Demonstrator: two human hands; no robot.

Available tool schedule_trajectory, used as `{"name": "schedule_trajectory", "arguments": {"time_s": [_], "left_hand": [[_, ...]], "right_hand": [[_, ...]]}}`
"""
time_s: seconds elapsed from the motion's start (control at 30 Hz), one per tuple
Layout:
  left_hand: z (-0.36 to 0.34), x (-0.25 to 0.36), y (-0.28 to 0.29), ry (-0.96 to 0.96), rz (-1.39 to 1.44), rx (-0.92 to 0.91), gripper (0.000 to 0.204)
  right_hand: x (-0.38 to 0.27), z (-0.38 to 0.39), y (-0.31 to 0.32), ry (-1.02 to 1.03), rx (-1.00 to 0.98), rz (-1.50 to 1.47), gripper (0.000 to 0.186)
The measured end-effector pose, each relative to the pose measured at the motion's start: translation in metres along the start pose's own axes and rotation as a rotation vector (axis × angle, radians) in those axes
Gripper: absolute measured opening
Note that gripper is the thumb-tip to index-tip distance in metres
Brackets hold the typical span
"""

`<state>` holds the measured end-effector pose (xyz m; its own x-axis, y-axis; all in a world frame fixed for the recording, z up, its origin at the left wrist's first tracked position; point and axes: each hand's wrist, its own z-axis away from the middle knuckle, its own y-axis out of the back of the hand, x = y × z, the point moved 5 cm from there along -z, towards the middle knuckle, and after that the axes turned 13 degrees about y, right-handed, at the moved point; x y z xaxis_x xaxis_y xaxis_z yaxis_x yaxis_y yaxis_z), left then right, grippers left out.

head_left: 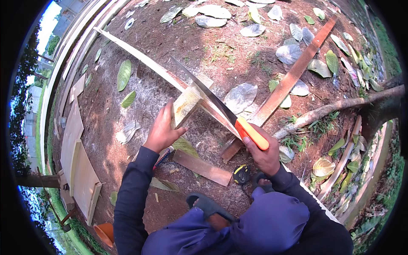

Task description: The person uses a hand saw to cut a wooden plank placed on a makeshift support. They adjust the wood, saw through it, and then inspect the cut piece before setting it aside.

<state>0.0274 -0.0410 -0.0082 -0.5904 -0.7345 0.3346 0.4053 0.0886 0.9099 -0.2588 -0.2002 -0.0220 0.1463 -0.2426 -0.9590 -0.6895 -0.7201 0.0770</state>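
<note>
The saw (222, 106) is in the right hand (264, 156), its blade over the long wood strip (144, 59), beside the wooden block (186, 103); whether the teeth touch, I cannot tell. The right fingers close around the orange handle (251, 133), the good place for holding. The left hand (163, 131) pinches the block's near end between thumb and fingers. The saw looks light, slightly bendable; the block, stiff.

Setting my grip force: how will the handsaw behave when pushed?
The handsaw probably feels handle-heavy, given its chunky orange handle. Its long blade tapers toward the tip and looks thin, so it may flex sideways if pushed hard.
</note>
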Motion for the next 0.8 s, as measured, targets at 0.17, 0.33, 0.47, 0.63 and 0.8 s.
{"name": "schedule_trajectory", "arguments": {"time_s": [0.17,0.33,0.47,0.63,0.8], "left_hand": [[-0.003,0.032,-0.012,0.151,-0.013,0.016,0.114],[-0.034,0.057,-0.011,0.197,-0.142,0.081,0.102],[-0.041,0.062,-0.013,0.261,-0.183,0.057,0.091],[-0.039,0.054,-0.015,0.267,-0.194,0.097,0.065],[-0.045,0.055,-0.016,0.256,-0.248,0.086,0.061]], "right_hand": [[0.027,0.010,0.022,-0.380,0.013,-0.359,0.040],[0.012,0.002,0.047,0.047,-0.074,-0.081,0.041],[0.007,0.009,0.056,0.086,-0.142,0.007,0.044],[-0.002,0.017,0.064,0.115,-0.210,0.070,0.044],[0.016,-0.059,0.007,0.169,-0.155,-0.036,0.040]]}}
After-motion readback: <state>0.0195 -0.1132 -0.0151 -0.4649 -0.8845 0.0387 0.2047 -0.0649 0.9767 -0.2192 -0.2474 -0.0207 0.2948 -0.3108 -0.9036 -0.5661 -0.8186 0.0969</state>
